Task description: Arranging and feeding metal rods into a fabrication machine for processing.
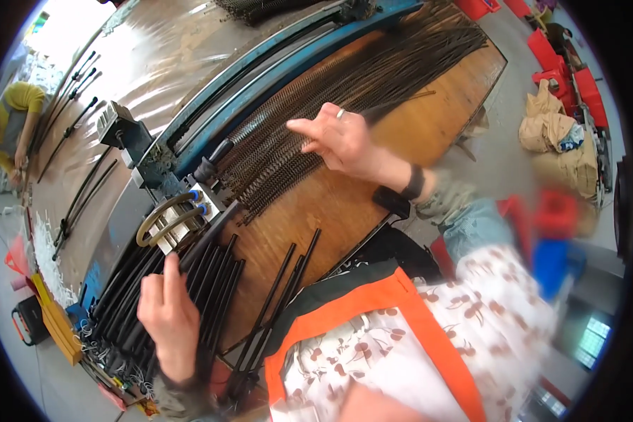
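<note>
My left hand (pixel 169 316) is at the lower left, beside a metal clamp block (pixel 179 228) with two curved hoses. Its index finger points up toward the block, and the other fingers curl round the lower end of a black tube (pixel 216 226). The tube slants up to the right past the block; my fingers partly cover its end. Over a long bundle of thin coiled springs (pixel 288 151) hovers my right hand (pixel 339 141), with a ring on one finger. Its index finger stretches left and the thumb is apart below it; I see nothing held there.
A blue rail (pixel 281 67) runs diagonally behind the springs. Several black tubes (pixel 214 281) lie on the wooden bench (pixel 316 218) near my left hand. Another person (pixel 17 119) in yellow sleeves works at far left. Red bins (pixel 587 95) stand at far right.
</note>
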Demonstrator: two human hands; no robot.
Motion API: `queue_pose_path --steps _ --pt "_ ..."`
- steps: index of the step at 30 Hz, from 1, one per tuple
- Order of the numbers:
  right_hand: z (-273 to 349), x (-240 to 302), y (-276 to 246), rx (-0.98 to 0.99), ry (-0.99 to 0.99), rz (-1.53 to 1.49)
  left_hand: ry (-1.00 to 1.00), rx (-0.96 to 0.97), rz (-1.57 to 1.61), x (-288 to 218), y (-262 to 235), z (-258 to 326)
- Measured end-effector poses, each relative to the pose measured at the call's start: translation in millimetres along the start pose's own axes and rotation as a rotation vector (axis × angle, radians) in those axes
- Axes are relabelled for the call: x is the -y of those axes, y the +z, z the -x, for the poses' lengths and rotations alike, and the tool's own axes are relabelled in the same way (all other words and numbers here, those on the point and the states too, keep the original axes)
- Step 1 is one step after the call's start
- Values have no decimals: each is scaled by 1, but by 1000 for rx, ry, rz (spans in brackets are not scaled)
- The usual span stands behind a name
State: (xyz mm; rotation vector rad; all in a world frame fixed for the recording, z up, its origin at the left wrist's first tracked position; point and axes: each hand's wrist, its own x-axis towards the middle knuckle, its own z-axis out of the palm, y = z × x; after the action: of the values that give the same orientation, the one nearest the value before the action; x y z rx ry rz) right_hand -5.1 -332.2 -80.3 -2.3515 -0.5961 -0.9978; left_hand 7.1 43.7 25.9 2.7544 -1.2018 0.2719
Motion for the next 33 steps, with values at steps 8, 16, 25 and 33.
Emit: queue_pose_path --steps 8,16,25,33 --pt "-30 -16 -3 -151 125 26 -115 -354 -280 45 -83 -25" --pt "-133 14 62 309 403 -501 -229 -649 -256 129 -124 -3" --pt "-213 59 146 271 60 -955 -451 -457 -207 151 -89 91" --pt "-233 73 162 396 75 -769 -480 -469 -129 161 -67 86"
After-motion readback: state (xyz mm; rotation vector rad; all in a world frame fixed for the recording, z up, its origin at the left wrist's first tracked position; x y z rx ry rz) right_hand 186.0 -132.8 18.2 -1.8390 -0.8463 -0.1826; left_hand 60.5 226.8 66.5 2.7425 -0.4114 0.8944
